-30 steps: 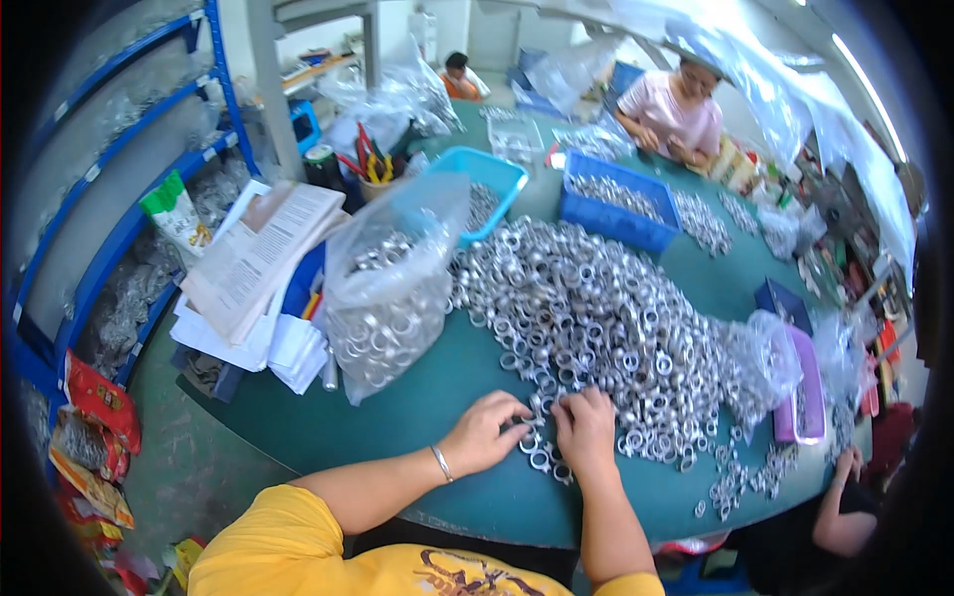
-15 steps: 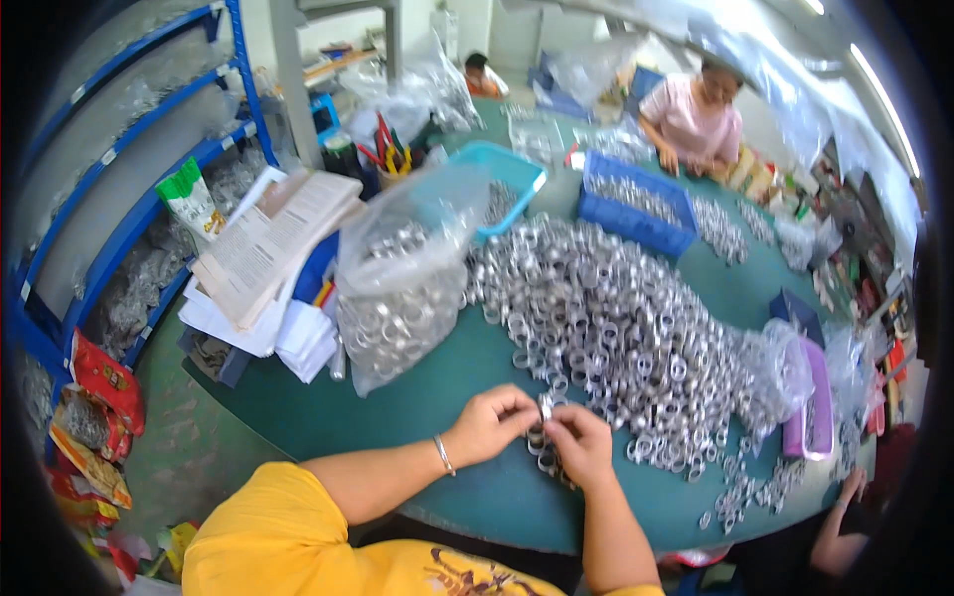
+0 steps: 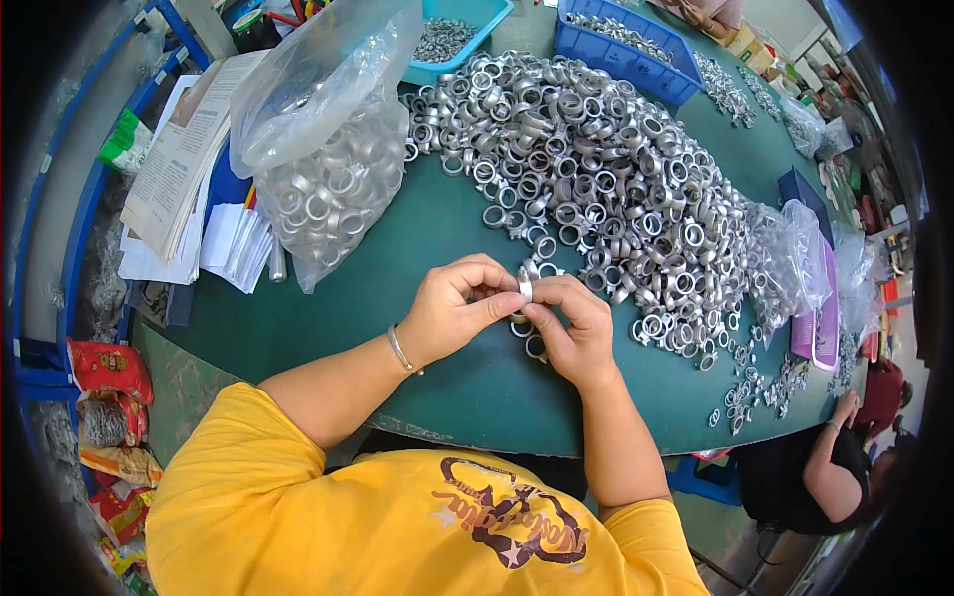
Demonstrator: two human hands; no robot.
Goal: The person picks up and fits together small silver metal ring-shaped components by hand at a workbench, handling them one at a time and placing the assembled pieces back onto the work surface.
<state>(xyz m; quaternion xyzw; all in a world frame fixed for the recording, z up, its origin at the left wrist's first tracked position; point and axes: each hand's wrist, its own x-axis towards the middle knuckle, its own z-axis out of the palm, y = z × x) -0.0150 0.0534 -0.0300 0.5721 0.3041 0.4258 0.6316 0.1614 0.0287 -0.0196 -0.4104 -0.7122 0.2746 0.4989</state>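
Between the fingertips of both hands is a small silvery metal ring (image 3: 526, 284), raised just above the table's near part. My left hand (image 3: 459, 306), with a bangle at the wrist, pinches it from one side. On the other side the thumb and forefinger of my right hand (image 3: 576, 333) close on it. A few loose rings (image 3: 536, 346) lie under and beside my fingers. Just beyond, a large heap of similar metal rings (image 3: 606, 169) spreads over the green table (image 3: 328, 343). Fingers partly cover the held ring, so its full shape is hidden.
A clear plastic bag of rings (image 3: 333, 189) stands left of the heap, beside papers (image 3: 189, 159). Behind are a turquoise tray (image 3: 427, 72) and a blue crate (image 3: 631, 65). A purple basket (image 3: 815, 318) sits right. One person (image 3: 830, 467) is at the right edge.
The view has tilted downward, bringing more of my yellow shirt in and cutting off the far room. Both hands stay together at the small ring, with fingers slightly shifted.
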